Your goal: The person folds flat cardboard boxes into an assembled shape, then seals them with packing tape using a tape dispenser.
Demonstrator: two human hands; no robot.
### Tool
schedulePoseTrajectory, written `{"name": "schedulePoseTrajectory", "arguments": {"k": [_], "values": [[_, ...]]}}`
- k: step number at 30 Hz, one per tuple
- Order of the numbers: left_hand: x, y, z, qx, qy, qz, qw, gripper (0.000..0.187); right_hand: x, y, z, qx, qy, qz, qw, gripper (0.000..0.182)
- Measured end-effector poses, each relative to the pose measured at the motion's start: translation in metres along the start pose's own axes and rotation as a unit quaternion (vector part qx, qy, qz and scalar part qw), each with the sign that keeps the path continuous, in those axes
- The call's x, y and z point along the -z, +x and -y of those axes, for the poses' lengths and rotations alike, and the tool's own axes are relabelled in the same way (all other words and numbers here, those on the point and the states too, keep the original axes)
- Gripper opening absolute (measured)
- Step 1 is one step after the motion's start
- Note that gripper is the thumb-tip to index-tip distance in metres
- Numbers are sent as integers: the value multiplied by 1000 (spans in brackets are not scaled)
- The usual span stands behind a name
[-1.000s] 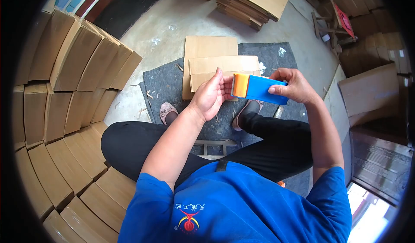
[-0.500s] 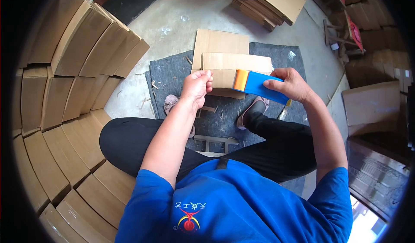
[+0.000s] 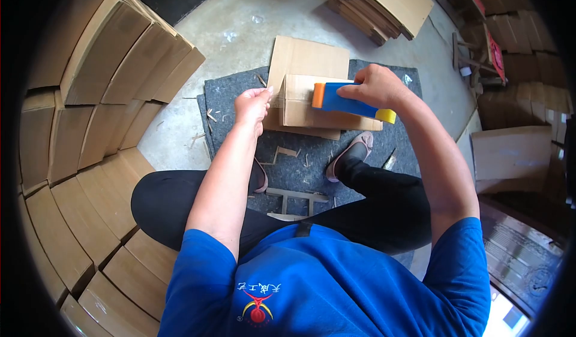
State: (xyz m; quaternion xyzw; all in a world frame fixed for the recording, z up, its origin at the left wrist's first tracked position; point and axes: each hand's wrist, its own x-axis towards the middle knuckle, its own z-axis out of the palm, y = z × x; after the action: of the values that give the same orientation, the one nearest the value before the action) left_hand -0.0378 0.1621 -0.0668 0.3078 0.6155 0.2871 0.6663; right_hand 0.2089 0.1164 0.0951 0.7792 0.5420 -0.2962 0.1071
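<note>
On the grey mat's far half, seen from the head camera, the right hand [image 3: 373, 85] has come forward since a moment ago and now presses the blue tape dispenser [image 3: 348, 101] onto the folded cardboard box [image 3: 312, 106], so taping looks begun. The left hand [image 3: 253, 104], fingers pinched shut, holds something thin, probably the tape's end, at the box's left edge. Flat, tan and creased, the box lies on another cardboard sheet [image 3: 307, 56].

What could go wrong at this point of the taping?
1. The left hand pinches near the box edge, right in line with the tape dispenser; its blade end could catch fingers.
2. The right hand presses on a flat cardboard box lying loose on the grey mat; the box may slide, skewing the tape.
</note>
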Motion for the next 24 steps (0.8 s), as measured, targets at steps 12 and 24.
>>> {"name": "schedulePoseTrajectory", "arguments": {"k": [12, 24], "values": [[-21, 30, 58, 48, -111, 7, 993, 21, -9, 5, 26, -36, -65, 1, 997, 51], [-43, -7, 46, -163, 170, -49, 971, 45, -12, 7, 17, -25, -49, -12, 998, 53]]}}
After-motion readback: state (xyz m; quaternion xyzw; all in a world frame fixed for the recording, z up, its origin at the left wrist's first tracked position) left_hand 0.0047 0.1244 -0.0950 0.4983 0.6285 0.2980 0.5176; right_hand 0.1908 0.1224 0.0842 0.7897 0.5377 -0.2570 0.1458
